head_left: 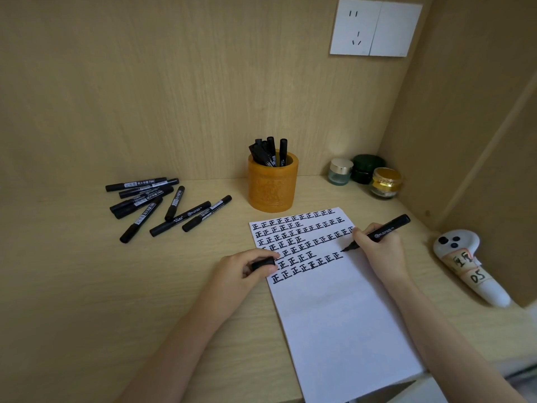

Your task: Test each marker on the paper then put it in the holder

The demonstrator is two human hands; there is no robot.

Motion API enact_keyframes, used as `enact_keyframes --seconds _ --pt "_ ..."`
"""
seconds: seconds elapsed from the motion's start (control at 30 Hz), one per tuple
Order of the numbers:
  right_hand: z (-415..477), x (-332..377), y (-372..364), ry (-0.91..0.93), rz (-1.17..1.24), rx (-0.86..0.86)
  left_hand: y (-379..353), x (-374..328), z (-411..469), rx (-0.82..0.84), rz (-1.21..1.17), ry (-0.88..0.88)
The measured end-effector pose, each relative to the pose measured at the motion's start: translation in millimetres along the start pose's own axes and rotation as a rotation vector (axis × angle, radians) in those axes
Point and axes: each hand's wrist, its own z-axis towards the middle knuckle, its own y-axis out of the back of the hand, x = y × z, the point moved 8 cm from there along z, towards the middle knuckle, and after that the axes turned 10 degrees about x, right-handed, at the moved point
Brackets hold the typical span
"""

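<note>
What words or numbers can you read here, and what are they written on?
"正", over and over in rows, on the paper.
"DS", on a label on the white controller; the label above it is unclear.
"700", on the top marker of the loose pile; the rest blurs.
Print on the marker in the right hand: too small to read.

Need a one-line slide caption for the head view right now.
Right hand tests an uncapped marker on the paper while the left hand holds the cap.

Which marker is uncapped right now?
The marker in the right hand: bare tip at the paper, cap pinched in the left hand. The piled markers are capped.
</note>
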Motion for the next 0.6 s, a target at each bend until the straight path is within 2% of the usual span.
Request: enact_keyframes --seconds 0.6 --pt "-1.1 2.0 1.1 0.004 0.009 -0.009 0.1 -3.3 -2.1 0.003 0.017 0.001"
